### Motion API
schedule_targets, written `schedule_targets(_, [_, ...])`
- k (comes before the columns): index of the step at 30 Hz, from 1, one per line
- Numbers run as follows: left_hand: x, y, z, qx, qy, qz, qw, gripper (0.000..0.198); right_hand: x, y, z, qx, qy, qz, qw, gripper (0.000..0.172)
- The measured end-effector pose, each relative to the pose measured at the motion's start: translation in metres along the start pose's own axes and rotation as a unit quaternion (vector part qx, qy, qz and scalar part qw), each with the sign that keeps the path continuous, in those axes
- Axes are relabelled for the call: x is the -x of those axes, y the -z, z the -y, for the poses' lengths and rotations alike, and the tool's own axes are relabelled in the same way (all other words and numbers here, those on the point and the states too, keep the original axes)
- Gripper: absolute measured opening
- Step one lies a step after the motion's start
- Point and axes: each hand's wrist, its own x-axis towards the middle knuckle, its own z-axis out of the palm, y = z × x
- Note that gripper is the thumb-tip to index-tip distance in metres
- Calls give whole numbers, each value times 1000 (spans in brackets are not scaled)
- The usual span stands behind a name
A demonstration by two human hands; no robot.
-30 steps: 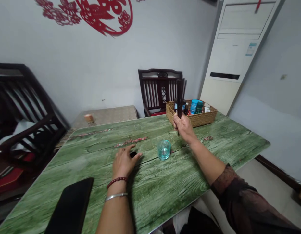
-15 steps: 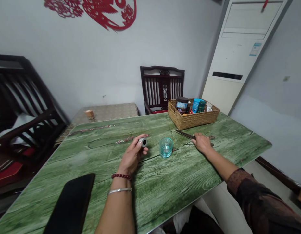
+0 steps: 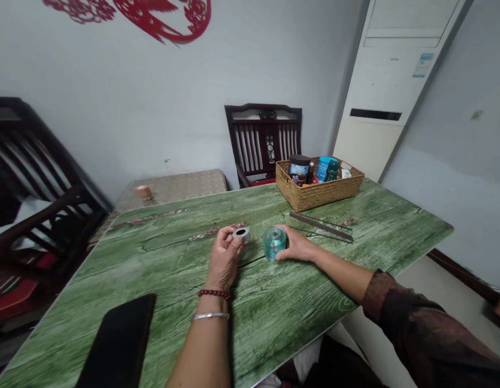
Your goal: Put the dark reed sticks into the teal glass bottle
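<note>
My left hand holds a small roll of grey tape, pinched between thumb and fingers, its dark hole facing up. A beaded bracelet and a silver bangle circle that wrist. Just to the right, a blue-green glass cup stands upright on the table. My right hand is wrapped round the cup's right side, thumb on the near side and fingers on the far side. Behind this hand a pair of dark chopsticks lies on the table, touched by neither hand.
A woven basket with jars and bottles stands at the table's far right. A black phone lies at the near left. The green wood-patterned table has chairs around it. A small orange-brown object sits on a low surface behind.
My right hand has let go of the chopsticks, leaving them on the table, and moved left onto the glass cup. In my left hand the tape roll has tipped so its hole faces up more.
</note>
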Motion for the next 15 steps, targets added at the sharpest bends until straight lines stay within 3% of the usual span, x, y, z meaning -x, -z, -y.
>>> schedule_targets(6, [0,-5,4,-52,-70,-14,996,46,-17,-47,21,-21,-29,-46,998,76])
schedule_targets(15, [2,-5,12,-238,-77,49,967,39,-19,-50,20,-8,23,-12,1000,81])
